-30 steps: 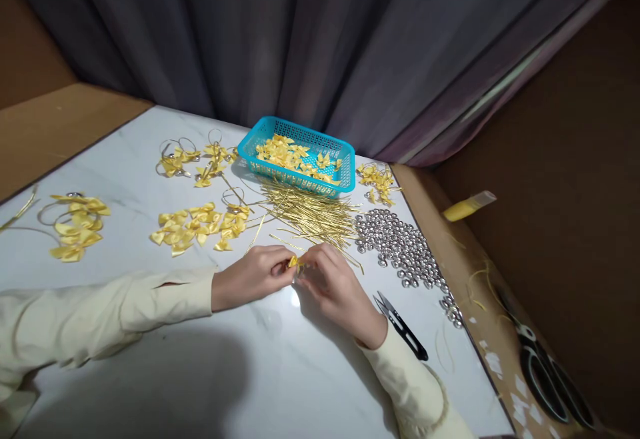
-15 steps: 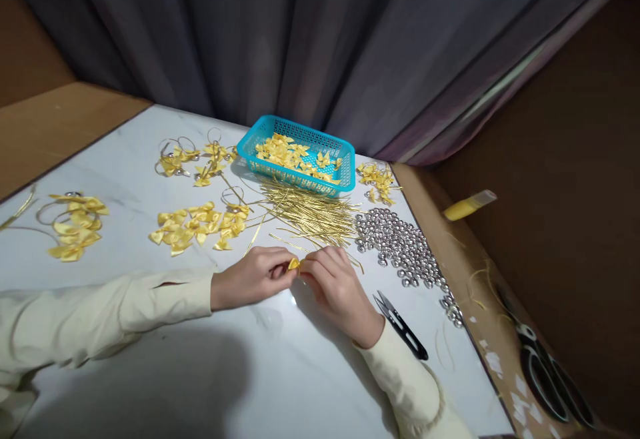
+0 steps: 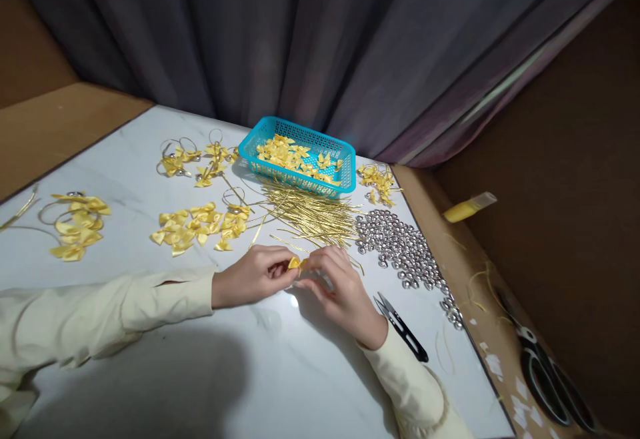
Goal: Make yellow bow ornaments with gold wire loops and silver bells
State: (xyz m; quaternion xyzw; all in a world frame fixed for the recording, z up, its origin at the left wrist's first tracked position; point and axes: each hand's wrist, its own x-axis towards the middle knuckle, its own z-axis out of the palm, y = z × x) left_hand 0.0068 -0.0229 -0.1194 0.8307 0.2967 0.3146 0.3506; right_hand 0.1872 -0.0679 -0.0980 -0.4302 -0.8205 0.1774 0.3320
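Observation:
My left hand (image 3: 250, 277) and my right hand (image 3: 340, 292) meet over the white marble table (image 3: 210, 359), fingertips pinched together on one small yellow ribbon bow (image 3: 295, 263). Both hands are closed on it; anything else between the fingers is hidden. Just beyond them lies a heap of thin gold wire pieces (image 3: 310, 215). A pile of silver bells (image 3: 400, 249) spreads to the right of my right hand. Black thread snips (image 3: 403, 326) lie beside my right wrist.
A blue plastic basket (image 3: 300, 133) holding yellow bows stands at the back. Loose yellow bows (image 3: 197, 225) lie in groups to the left, some with wire loops (image 3: 75, 222). Large scissors (image 3: 550, 379) and a yellow tube (image 3: 467, 207) rest on the brown board at right. A curtain hangs behind.
My right hand's fingers have shifted slightly around the bow; the left hand has stayed almost still. Nothing else on the table has moved.

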